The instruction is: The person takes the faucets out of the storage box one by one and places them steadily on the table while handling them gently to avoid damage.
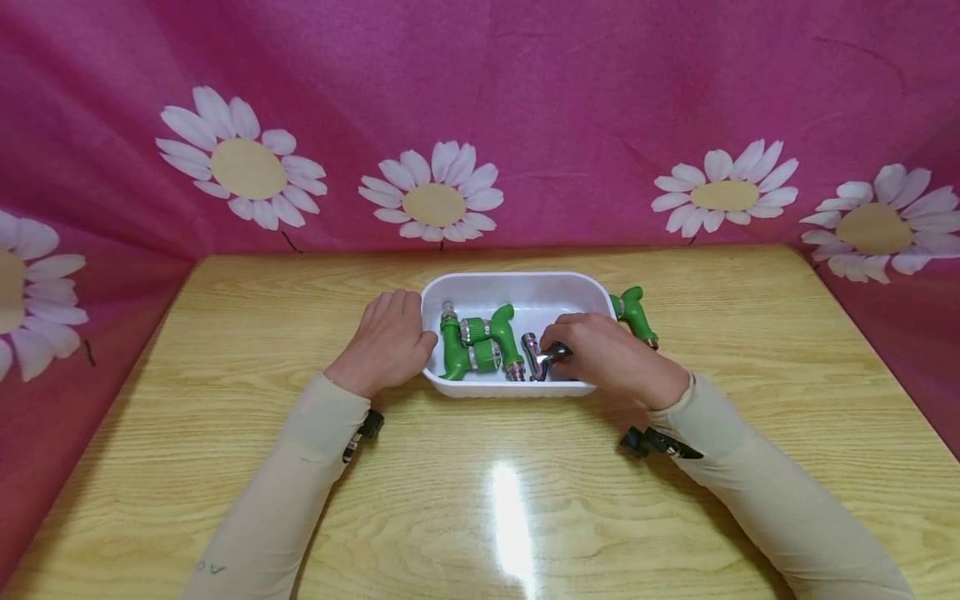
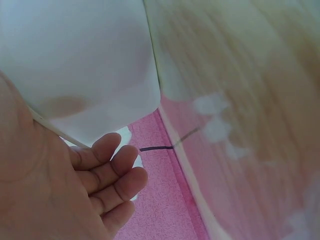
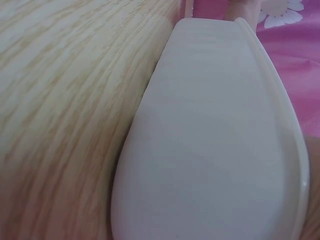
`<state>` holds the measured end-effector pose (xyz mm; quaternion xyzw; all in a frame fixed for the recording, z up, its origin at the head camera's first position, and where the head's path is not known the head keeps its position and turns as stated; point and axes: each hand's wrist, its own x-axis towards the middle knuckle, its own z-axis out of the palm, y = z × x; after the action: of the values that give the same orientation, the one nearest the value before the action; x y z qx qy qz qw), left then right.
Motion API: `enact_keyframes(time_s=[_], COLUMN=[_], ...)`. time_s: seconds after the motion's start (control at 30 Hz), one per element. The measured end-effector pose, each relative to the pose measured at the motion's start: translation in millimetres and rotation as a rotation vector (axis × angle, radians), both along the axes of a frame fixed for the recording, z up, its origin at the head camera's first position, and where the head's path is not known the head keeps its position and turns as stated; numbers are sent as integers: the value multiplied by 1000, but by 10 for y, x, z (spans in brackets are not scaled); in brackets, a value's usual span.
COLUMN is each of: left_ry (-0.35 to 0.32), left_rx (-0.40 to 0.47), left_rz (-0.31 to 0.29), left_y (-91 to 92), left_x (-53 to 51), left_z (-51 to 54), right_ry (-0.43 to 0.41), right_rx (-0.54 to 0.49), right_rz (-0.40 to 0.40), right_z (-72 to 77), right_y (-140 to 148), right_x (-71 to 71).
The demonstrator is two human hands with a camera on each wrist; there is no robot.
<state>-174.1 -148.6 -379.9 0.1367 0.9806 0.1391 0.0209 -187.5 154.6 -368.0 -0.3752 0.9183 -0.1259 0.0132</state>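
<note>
A white plastic tub stands on the table. At its left end my left hand holds the rim, thumb over the edge; in the left wrist view the left hand's fingers curl loosely beside the tub's outer wall. Inside the tub lie two green taps, one at the left and one beside it. My right hand reaches over the right part of the tub and pinches a small chrome tap by its black handle. The right fingertips are partly hidden. The right wrist view shows mostly the tub's outer side.
Another green tap is just outside the tub's right end, partly hidden behind the rim. The wooden table runs back to a pink flowered cloth, which also hangs at both sides.
</note>
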Motion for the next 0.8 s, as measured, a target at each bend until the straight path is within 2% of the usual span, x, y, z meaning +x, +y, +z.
enact_keyframes(time_s=[0.3, 0.8], left_ry=[3, 17], left_rx=[-4, -2], left_rz=[-3, -11], left_y=[2, -1], left_x=[8, 5], left_z=[9, -8], right_ry=[-43, -51], right_rx=[-4, 12], right_rz=[-6, -17], right_z=[17, 19], right_y=[2, -10], right_x=[12, 13])
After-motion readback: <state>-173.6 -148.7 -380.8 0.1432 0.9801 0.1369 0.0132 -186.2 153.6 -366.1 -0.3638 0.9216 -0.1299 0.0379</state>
